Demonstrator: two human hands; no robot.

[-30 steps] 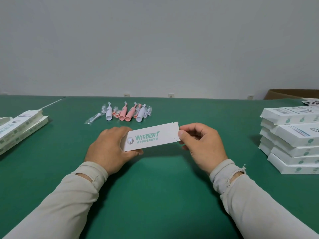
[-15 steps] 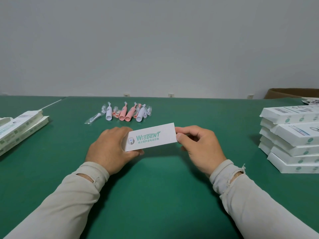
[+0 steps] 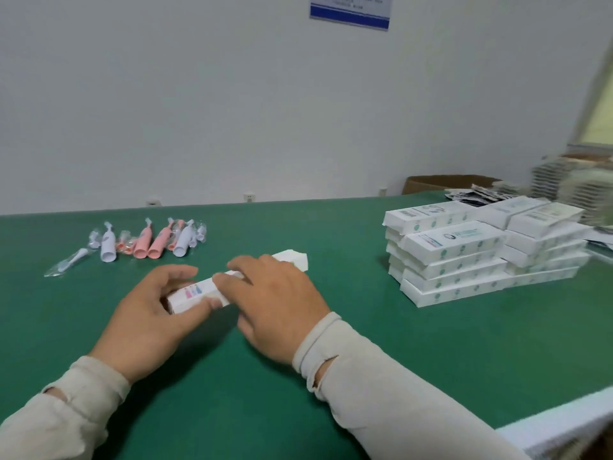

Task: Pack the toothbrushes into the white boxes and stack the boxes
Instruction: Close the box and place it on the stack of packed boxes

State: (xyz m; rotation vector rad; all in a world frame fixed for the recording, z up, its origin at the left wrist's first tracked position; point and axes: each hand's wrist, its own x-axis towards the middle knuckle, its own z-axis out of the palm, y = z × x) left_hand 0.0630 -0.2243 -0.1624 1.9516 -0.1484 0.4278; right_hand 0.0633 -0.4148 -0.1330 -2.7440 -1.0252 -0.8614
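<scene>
A white box [image 3: 195, 293] lies low over the green table [image 3: 365, 360], held at both ends. My left hand [image 3: 152, 313] grips its near left end with thumb and fingers curled round it. My right hand [image 3: 278, 300] lies over the box's far end with its fingers on top; the far flap [image 3: 293, 257] shows past the knuckles. Several pink and white toothbrushes [image 3: 146, 242] in clear wrappers lie in a row at the back left. A stack of white boxes [image 3: 464, 250] stands at the right.
A brown cardboard box [image 3: 447, 182] sits behind the table at the back right, beside blurred piles of flat packaging [image 3: 570, 175]. A white edge [image 3: 564, 423] shows at the bottom right corner. A blue notice [image 3: 350, 11] hangs on the wall.
The box was turned from its branded face upright to lying low with a different side up. My right hand moved from pinching the end to covering it. The view swung right.
</scene>
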